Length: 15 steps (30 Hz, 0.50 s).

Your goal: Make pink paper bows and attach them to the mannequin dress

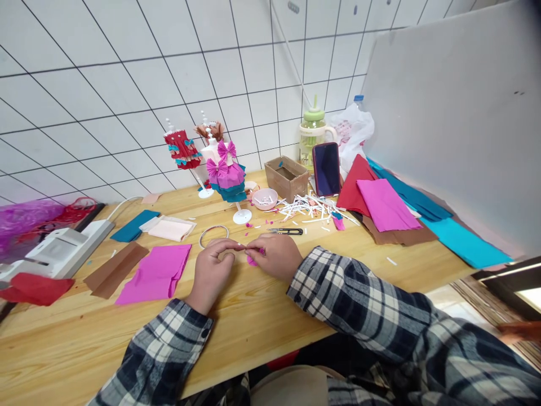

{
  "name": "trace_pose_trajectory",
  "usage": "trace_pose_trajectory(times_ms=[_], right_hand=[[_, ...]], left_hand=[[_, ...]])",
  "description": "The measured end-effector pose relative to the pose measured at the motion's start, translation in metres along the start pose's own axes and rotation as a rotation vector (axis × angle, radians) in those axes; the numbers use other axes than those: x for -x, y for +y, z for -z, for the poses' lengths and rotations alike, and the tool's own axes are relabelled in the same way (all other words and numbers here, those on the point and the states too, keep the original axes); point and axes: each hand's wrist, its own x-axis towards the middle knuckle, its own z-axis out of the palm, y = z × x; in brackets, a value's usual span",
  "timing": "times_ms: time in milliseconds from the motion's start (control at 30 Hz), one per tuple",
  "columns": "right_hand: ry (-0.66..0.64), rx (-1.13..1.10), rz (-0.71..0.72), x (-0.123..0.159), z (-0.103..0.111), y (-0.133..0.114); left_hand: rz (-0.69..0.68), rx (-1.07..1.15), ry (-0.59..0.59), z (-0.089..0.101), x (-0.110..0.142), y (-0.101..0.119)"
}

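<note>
Both hands meet low over the table, fingertips nearly touching. My right hand (274, 255) is closed, pinching a small piece of magenta crepe paper (252, 261) that is mostly hidden by the fingers. My left hand (214, 269) is closed too, its index finger reaching to the right fingertips; a tiny white spot shows there, too small to name. Just behind the left hand lies a metal ring (200, 239). Thread snips (291, 231) lie behind the right hand. Left of my left hand is a folded magenta crepe sheet (154, 274).
Mini dress forms in paper dresses, one magenta and teal (228, 175), one red (183, 149), stand at the back. White paper strips (306, 207), a pink bowl (265, 199), a cardboard box (287, 179) and a phone (326, 169) sit rightward. Crepe sheets (386, 206) are piled right; a power strip (63, 254) lies left.
</note>
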Motion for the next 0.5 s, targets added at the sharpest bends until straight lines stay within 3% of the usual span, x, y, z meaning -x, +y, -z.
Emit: trace_pose_trajectory(times_ms=[133, 267, 500], right_hand=[[0.079, -0.051, -0.035, -0.003, 0.004, 0.004], [0.044, -0.048, 0.024, -0.003, 0.005, 0.002], [0.026, -0.021, 0.008, -0.002, 0.004, 0.001]], left_hand=[[-0.060, -0.101, -0.063, 0.001, -0.001, 0.006], [-0.109, -0.208, -0.094, 0.000, 0.000, 0.012], [-0.204, -0.306, -0.098, -0.001, 0.001, 0.015]])
